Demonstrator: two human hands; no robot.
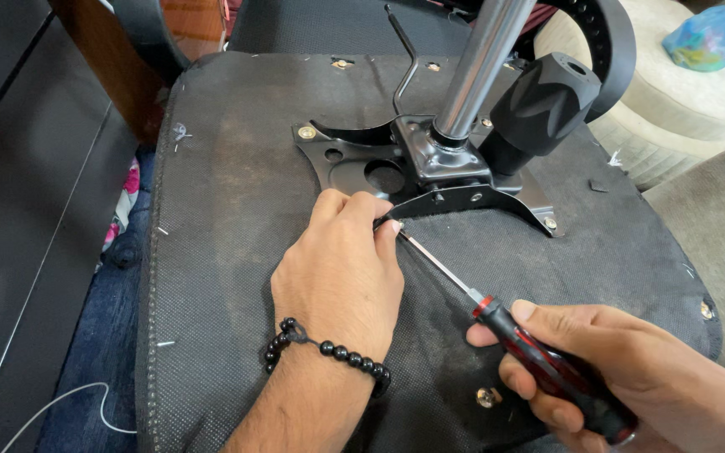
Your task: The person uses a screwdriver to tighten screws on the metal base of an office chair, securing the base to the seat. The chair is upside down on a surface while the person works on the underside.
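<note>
**Screwdriver tip at the near edge of the mounting plate, left fingers steadying it**

I take the black mounting plate (354,164) bolted to the upturned chair seat (228,252) as my landmark. The screwdriver (505,323) lies with its long axis slanting from the lower right up toward the plate's near edge. Its red-and-black handle is well away from the plate and its shaft tip is just at that edge.

My right hand (631,377) is clenched around the handle, thumb along the collar. My left hand (341,268) is the nearer one to the plate. Its fingertips (383,220) are pinched at the tip of the shaft, touching the plate's near edge. I cannot see any screw under them.

Beyond the plate, the chrome column (480,67) rises from its centre, with a black knob (539,109) beside it.
</note>
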